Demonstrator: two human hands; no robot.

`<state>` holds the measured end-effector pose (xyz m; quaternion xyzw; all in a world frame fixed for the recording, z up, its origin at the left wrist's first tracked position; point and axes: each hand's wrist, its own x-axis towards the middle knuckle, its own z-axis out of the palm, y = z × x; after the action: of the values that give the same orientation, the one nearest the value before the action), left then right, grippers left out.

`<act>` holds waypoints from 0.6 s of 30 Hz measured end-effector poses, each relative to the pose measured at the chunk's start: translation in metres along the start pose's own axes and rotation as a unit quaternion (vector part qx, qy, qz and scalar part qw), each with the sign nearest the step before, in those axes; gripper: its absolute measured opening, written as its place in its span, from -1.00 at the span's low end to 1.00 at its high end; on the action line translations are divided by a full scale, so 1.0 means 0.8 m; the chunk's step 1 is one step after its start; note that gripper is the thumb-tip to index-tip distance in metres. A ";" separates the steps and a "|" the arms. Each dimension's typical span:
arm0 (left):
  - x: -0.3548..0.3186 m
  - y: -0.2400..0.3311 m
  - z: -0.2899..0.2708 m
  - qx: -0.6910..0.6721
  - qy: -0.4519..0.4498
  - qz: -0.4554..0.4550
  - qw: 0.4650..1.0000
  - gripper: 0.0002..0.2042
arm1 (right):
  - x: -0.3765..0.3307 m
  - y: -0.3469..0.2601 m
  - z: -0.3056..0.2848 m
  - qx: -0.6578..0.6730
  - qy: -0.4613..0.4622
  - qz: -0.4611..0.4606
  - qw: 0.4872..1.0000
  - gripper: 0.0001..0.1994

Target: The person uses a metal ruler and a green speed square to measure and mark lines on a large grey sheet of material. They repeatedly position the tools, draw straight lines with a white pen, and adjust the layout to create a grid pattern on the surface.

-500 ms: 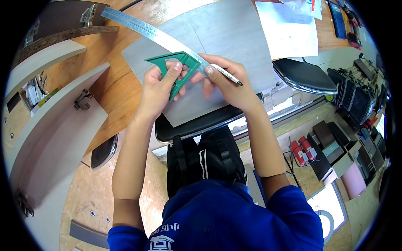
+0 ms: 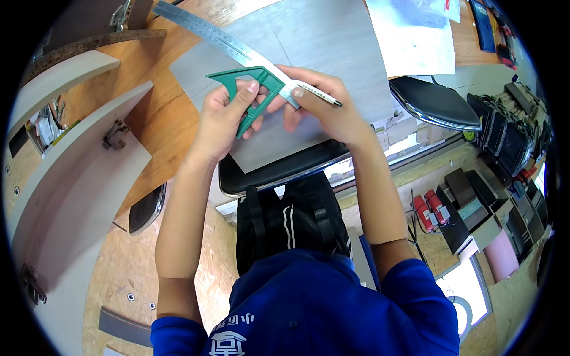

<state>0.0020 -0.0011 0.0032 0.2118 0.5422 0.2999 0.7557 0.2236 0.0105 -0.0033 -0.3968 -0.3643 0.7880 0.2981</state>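
A green plastic set square (image 2: 254,90) lies on a large grey sheet (image 2: 320,47) on the wooden table (image 2: 148,118). My left hand (image 2: 222,121) grips the set square from below, thumb pressed on its upper bar. My right hand (image 2: 323,113) pinches the set square's right corner and holds a slim pen (image 2: 317,94) that points right. A long steel ruler (image 2: 214,35) runs diagonally from the upper left down to my right hand's fingers.
A white sheet (image 2: 412,38) lies at the table's upper right. A black chair seat (image 2: 436,101) stands to the right, a black backpack (image 2: 291,222) hangs below the table edge. Pale curved boards (image 2: 71,154) stand on the left. Boxes and tools (image 2: 475,207) lie on the floor at right.
Both hands stay on the set square. My left thumb has shifted slightly on the upper bar; the pen and ruler keep their places.
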 end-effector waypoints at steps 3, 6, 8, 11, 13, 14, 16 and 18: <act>-0.001 0.000 -0.001 -0.021 -0.005 -0.012 1.000 -0.68 | -0.001 0.003 -0.004 0.001 -0.031 -0.023 0.999 -0.54; -0.001 0.000 -0.002 -0.006 -0.007 -0.009 1.000 -0.68 | -0.001 -0.002 -0.003 -0.020 -0.034 -0.011 0.999 -0.53; 0.000 0.000 -0.004 0.008 -0.012 -0.002 1.000 -0.68 | 0.000 -0.004 -0.001 -0.029 -0.034 -0.006 0.999 -0.52; 0.003 0.000 -0.007 0.001 -0.016 -0.005 1.000 -0.68 | 0.001 -0.004 0.003 -0.026 -0.025 -0.013 0.999 -0.53; 0.003 -0.001 -0.008 0.001 -0.016 -0.003 1.000 -0.67 | 0.003 -0.006 0.003 -0.030 -0.032 -0.007 0.999 -0.52; 0.002 -0.002 -0.009 0.001 -0.016 -0.003 1.000 -0.67 | 0.003 -0.007 0.003 -0.032 -0.035 -0.004 0.999 -0.52; 0.003 -0.005 -0.011 0.005 -0.012 -0.005 1.000 -0.63 | 0.003 -0.007 0.003 -0.036 -0.036 0.000 0.999 -0.52; 0.002 -0.007 -0.011 0.003 -0.009 -0.009 1.000 -0.60 | 0.002 -0.006 0.003 -0.035 -0.037 0.003 0.999 -0.51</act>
<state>-0.0051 -0.0038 -0.0046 0.2117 0.5378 0.2898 0.7629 0.2215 0.0140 0.0012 -0.3790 -0.4012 0.7898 0.2677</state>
